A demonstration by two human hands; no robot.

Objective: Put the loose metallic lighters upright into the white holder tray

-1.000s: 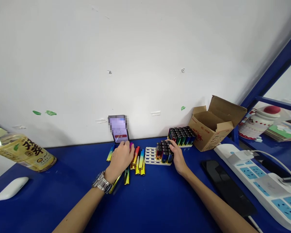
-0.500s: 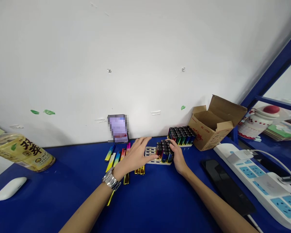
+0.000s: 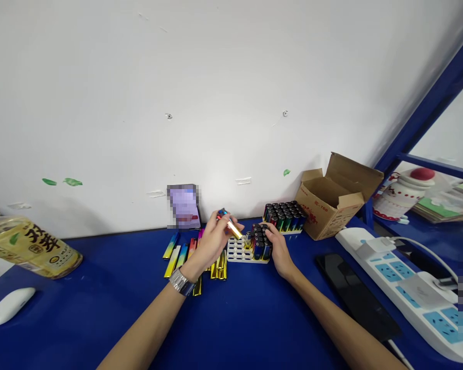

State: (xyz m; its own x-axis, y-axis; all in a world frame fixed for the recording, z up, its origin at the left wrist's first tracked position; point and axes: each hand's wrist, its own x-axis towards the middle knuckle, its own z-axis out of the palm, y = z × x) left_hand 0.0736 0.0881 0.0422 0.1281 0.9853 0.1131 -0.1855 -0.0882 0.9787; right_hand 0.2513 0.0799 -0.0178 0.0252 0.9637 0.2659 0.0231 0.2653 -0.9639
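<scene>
Left hand is closed on one lighter, pinched in the fingertips and tilted, gold end low, just above the bare left part of the white tray. Right hand lies against the upright lighters filling the tray's right part; whether it grips any cannot be told.

Surroundings: loose lighters lie flat on the blue table under and left of the left wrist. A second tray of lighters stands just behind the right hand, an open cardboard box beside it. A small screen leans on the wall behind the loose lighters. A black phone lies near the right forearm, a power strip beyond it. A bottle and a white mouse sit far left, well apart.

Room: open table between the forearms and toward the near edge; the wall closes the back
</scene>
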